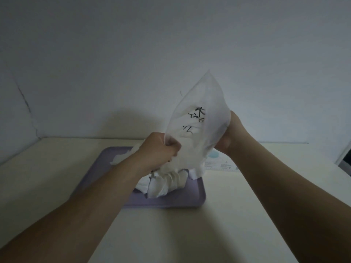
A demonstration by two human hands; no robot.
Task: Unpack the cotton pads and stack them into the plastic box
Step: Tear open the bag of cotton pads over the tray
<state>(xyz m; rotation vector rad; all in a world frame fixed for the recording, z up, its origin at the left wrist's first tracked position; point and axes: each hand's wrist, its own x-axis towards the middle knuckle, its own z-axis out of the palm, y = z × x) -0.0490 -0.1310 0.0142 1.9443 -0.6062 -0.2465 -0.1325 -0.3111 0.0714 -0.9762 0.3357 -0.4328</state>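
gripping bag [197, 118] — left hand [159, 147], right hand [230, 133] — fingers curled.

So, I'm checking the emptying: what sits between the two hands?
In the head view, the translucent plastic bag with black handwriting spans between the left hand and right hand, both gripping it above the purple tray.

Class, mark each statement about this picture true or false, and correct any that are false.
1. The left hand and the right hand both grip the bag. True.
2. The bag bears black handwriting. True.
3. The cotton pads lie on a green plate. False: they lie piled on a lilac tray.
4. The bag lies flat inside the tray. False: it is held up above the tray, with pads below its lower end.
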